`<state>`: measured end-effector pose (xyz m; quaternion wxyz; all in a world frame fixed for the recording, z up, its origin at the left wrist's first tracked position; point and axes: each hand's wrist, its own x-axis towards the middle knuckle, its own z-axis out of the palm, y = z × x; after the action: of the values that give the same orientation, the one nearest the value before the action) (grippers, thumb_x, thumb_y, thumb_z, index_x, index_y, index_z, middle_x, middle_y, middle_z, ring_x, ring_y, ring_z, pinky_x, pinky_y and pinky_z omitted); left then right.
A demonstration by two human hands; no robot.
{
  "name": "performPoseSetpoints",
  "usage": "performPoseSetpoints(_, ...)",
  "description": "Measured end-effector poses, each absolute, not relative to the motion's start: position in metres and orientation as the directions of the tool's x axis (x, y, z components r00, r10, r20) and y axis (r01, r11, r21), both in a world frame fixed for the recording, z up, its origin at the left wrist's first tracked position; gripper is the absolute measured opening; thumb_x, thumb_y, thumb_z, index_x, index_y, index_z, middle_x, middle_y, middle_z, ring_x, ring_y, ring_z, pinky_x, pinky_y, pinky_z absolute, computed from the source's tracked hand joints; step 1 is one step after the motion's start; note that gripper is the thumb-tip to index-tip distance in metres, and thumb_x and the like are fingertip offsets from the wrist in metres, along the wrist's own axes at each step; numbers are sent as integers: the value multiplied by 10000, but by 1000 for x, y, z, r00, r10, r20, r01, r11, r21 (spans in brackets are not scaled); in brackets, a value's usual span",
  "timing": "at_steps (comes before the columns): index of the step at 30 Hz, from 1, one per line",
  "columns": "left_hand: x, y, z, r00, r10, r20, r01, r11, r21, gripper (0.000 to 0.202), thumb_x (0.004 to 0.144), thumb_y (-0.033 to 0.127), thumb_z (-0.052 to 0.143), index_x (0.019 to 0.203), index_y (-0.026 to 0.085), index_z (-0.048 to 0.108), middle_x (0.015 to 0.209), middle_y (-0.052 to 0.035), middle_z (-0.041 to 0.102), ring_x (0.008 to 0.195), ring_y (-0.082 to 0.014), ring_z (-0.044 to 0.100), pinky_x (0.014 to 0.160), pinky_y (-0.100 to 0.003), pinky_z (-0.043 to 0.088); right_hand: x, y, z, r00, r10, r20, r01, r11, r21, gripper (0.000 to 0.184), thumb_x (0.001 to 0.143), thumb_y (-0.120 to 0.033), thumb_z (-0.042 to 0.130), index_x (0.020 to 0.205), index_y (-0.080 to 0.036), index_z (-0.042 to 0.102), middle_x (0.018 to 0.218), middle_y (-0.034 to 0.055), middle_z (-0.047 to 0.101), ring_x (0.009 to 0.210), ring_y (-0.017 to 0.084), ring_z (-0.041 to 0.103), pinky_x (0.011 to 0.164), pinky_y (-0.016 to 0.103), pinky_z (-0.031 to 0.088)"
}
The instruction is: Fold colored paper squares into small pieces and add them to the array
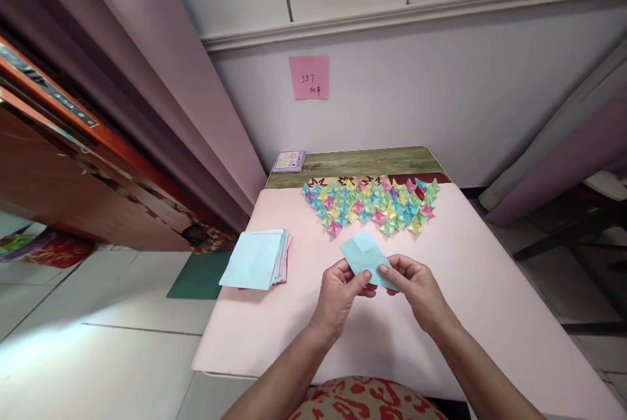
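Between my two hands is a light blue sheet of origami paper [365,255] with crease lines and a folded corner toward its top. My left hand [340,292] pinches its lower left edge, thumb on top and fingers beneath. On the lower right edge, my right hand [414,286] grips it the same way, thumb close to the left thumb. The paper is held above the pink table cover [304,328]. Just beyond it, many small folded paper pieces [367,204] in blue, green, yellow and pink stand packed together in rows.
A stack of coloured paper sheets [255,260], light blue on top, lies at the table's left edge. A small pile of cards [289,161] sits at the far left corner. Behind the table, a pink note [309,78] is stuck to the wall. A purple curtain [196,80] hangs at left.
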<state>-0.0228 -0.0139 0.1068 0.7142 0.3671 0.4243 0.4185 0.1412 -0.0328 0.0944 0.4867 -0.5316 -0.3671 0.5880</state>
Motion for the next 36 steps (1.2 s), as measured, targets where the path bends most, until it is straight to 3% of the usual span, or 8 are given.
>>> performPoseSetpoints(7,-26,-2,109,290,868,-404,-565,496,660,327,699,346,818,916,129,705,774,-37,676,690,-119,598,660,-230,500,141,-34,100,-62,966,-250,-187,-257,-948,340,755,-497,755,775,-169,668,701,4,586,634,110,486,553,217,414)
performPoseSetpoints(11,-17,-4,104,316,827,-465,-602,553,576,397,671,335,841,984,153,677,767,-11,652,637,-100,569,597,-217,478,135,-35,99,-49,977,-209,-177,-214,-961,329,768,-491,744,773,-172,666,700,7,595,642,118,495,582,228,420)
performPoseSetpoints(17,-11,-10,100,132,926,-353,-503,369,782,298,751,411,764,770,138,646,720,-16,635,663,-114,579,634,-251,529,134,-35,88,135,980,-149,30,-154,-988,335,789,-507,709,807,-174,689,729,32,643,640,147,529,598,263,426)
performPoseSetpoints(20,-15,-12,100,181,943,-279,-375,329,867,344,785,450,724,869,119,682,801,-70,699,718,-162,643,682,-311,566,136,-35,84,173,976,-133,89,-150,-985,342,800,-519,689,806,-177,688,733,38,656,639,156,541,606,274,436)
performPoseSetpoints(23,-18,-13,99,201,941,-271,-296,322,899,344,708,375,805,902,117,687,787,-71,722,692,-173,663,677,-322,579,135,-33,82,161,979,-127,83,-141,-986,359,786,-534,695,821,-178,671,744,43,665,647,165,562,611,280,452)
performPoseSetpoints(29,-23,-12,101,280,913,-296,-184,353,917,316,702,383,806,818,111,696,701,-53,707,578,-136,640,591,-254,548,136,-25,90,14,961,-278,-74,-276,-958,654,669,-511,811,1206,-214,585,1019,71,695,890,220,652,758,319,516)
performPoseSetpoints(32,-23,-12,101,327,889,-321,-124,377,918,336,688,401,811,815,113,695,673,-47,698,540,-132,632,570,-249,538,137,-21,95,-120,929,-350,-205,-368,-907,518,610,-502,846,963,-164,674,814,44,696,746,200,644,684,310,513)
performPoseSetpoints(36,-24,-14,100,347,867,-358,-93,411,907,337,650,383,833,779,118,670,635,-38,680,534,-147,638,555,-258,541,140,-10,98,41,953,-300,-232,-283,-931,401,572,-476,868,673,-149,658,626,3,628,584,132,553,582,266,462)
